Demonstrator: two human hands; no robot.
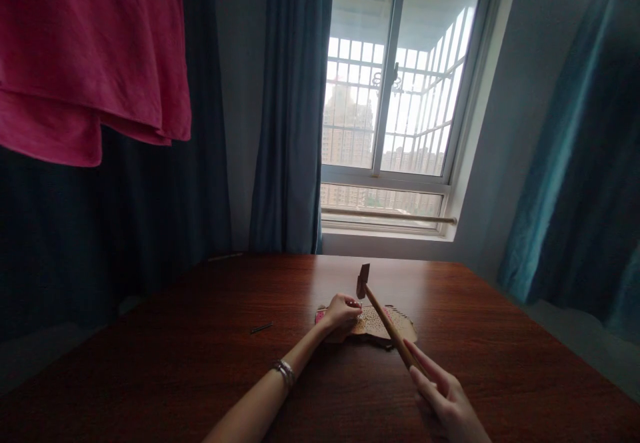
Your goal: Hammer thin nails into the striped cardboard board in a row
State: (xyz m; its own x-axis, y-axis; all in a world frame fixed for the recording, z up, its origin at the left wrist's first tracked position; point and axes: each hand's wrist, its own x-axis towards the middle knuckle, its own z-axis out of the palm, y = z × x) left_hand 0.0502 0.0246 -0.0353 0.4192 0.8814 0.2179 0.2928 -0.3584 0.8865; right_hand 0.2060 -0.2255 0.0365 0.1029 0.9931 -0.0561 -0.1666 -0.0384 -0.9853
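My right hand is wrapped round the wooden handle of a hammer. The hammer's head is raised above the far side of a flat tan piece with many small dark dots or holes and some pink at its edges. On the left part of that piece rests my left hand, its fingers pinched together. What the pinch holds is too small to make out. A bracelet circles my left wrist. Two thin dark rods lie on the table left of the piece.
The brown wooden table reaches to the wall under a barred window. Blue curtains hang on both sides. A pink cloth hangs at upper left. A thin stick-like thing lies at the table's far left edge.
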